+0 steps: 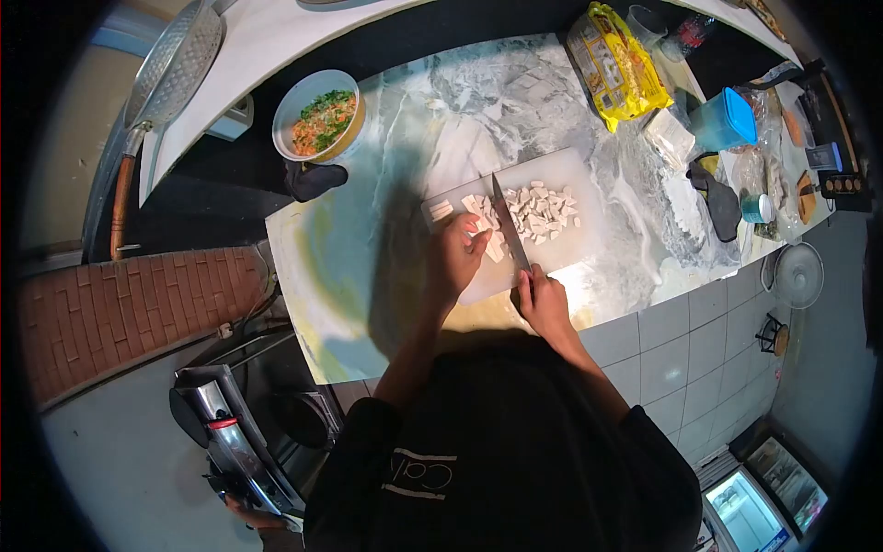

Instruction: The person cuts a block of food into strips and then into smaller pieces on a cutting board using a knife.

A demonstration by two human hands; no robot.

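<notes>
A white cutting board lies on the marbled worktop in front of me. My right hand is closed around the handle of a knife, whose blade points away from me across the board. To the right of the blade is a heap of small pale diced pieces. Pale strips lie left of the blade, and my left hand curls over them, thumb and fingertips right at the strips. A few more pale strips rest at the board's left edge.
At the back left stands a bowl of chopped orange and green food, beside a dark cloth. A yellow packet, a blue-lidded container and a grey cloth occupy the right. Another person's hand shows at lower left.
</notes>
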